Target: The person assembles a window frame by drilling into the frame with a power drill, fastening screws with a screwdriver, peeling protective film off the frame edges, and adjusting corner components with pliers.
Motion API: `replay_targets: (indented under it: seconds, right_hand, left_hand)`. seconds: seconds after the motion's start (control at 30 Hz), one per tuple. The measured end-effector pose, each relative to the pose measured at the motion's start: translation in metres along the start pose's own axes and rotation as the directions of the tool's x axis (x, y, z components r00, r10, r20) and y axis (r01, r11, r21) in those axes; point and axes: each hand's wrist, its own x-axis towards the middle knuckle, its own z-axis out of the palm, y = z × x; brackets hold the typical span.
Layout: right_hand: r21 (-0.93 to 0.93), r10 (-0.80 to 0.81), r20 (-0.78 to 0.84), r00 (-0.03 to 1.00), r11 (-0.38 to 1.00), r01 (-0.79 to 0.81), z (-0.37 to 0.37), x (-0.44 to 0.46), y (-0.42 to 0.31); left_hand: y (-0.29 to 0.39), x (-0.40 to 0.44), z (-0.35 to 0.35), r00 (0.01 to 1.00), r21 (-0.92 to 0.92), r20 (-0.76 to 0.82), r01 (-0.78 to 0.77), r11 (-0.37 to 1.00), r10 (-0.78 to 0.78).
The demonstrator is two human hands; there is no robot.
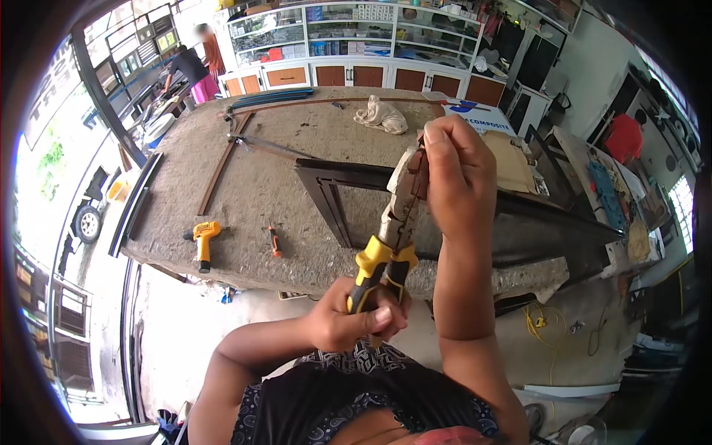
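Note:
My left hand (352,315) is wrapped round the yellow-and-black handles of a pair of pliers (380,263), held upright in front of my chest with the jaws pointing up. My right hand (460,167), above it, pinches a small brown piece (420,174) between thumb and fingers. A whitish, worn-looking part lies along the piece and the jaws; where one ends and the other begins I cannot tell. Beyond the hands, a dark framed panel (330,204) rests on the worktable (274,156).
A yellow drill (204,241) and a screwdriver (275,242) lie at the near left of the table. Brown strips (221,174), a cloth (380,115) and dark bars (137,204) lie around it. Behind stand glass shelves (348,33). Another person (194,74) is at the far left.

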Motion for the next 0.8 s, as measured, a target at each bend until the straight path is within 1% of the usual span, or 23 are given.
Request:
replay_targets:
  seconds: [0.03, 0.13, 0.23, 0.27, 0.33, 0.4, 0.43, 0.47, 0.53, 0.57, 0.63, 0.67, 0.7, 0.73, 0.8]
  right_hand:
    - [-0.022, -0.026, -0.012, 1.000, 0.999, 0.026, 0.000, -0.001, 0.001]
    - [0.053, 0.078, 0.008, 0.997, 0.996, -0.078, -0.001, -0.004, -0.002]
    - [0.054, 0.041, 0.024, 0.999, 0.998, -0.043, -0.002, -0.004, -0.002]
    - [0.079, 0.088, 0.033, 0.996, 0.993, -0.090, -0.002, -0.005, -0.005]
    - [0.123, 0.174, 0.052, 0.983, 0.976, -0.180, -0.002, -0.008, -0.010]
    - [0.121, 0.075, 0.013, 0.997, 0.990, -0.076, -0.002, -0.006, -0.006]
    - [0.115, 0.027, -0.006, 1.000, 0.993, -0.026, -0.004, -0.004, -0.004]
    - [0.189, 0.067, -0.027, 0.997, 0.980, -0.060, -0.008, -0.002, -0.002]
    - [0.340, 0.141, -0.063, 0.988, 0.934, -0.112, -0.018, 0.005, 0.000]
    - [0.351, 0.158, -0.026, 0.987, 0.926, -0.139, -0.019, 0.008, -0.001]
    - [0.371, 0.198, 0.052, 0.979, 0.906, -0.203, -0.019, 0.011, -0.001]
    - [0.366, 0.203, 0.088, 0.975, 0.904, -0.221, -0.021, 0.013, 0.001]
    - [0.361, 0.209, 0.127, 0.970, 0.901, -0.242, -0.025, 0.016, 0.005]
    - [0.356, 0.214, 0.168, 0.962, 0.897, -0.262, -0.026, 0.017, 0.007]
    - [0.321, 0.168, 0.115, 0.979, 0.926, -0.197, -0.022, 0.018, 0.006]
  left_hand:
    - [-0.008, 0.001, 0.001, 1.000, -0.038, -0.002, -0.003, 0.999, 0.003]
    - [-0.024, 0.005, 0.004, 1.000, -0.105, 0.004, -0.012, 0.994, 0.012]
    - [-0.044, 0.015, 0.004, 0.992, -0.210, 0.076, -0.087, 0.974, 0.105]
    - [-0.053, 0.023, 0.005, 0.979, -0.136, 0.067, -0.184, 0.973, 0.194]
    - [-0.065, 0.031, 0.006, 0.962, -0.120, 0.082, -0.250, 0.961, 0.260]
    - [-0.078, 0.039, 0.008, 0.946, -0.136, 0.096, -0.296, 0.946, 0.309]
    - [-0.082, 0.042, 0.010, 0.926, -0.147, 0.085, -0.355, 0.923, 0.369]
    - [-0.086, 0.045, 0.012, 0.901, -0.158, 0.071, -0.413, 0.897, 0.427]
    - [-0.082, 0.045, 0.008, 0.868, -0.113, 0.055, -0.486, 0.866, 0.494]
    - [-0.080, 0.046, 0.006, 0.849, -0.090, 0.046, -0.521, 0.849, 0.526]
    - [-0.067, 0.039, 0.006, 0.836, -0.091, -0.025, -0.547, 0.832, 0.548]
    - [-0.060, 0.033, -0.001, 0.826, -0.050, -0.020, -0.564, 0.824, 0.564]
    - [-0.053, 0.028, -0.007, 0.792, -0.016, -0.033, -0.610, 0.792, 0.610]
    - [-0.049, 0.019, -0.014, 0.763, 0.026, -0.089, -0.641, 0.767, 0.641]
    - [-0.032, -0.006, -0.039, 0.719, 0.249, -0.172, -0.630, 0.735, 0.674]
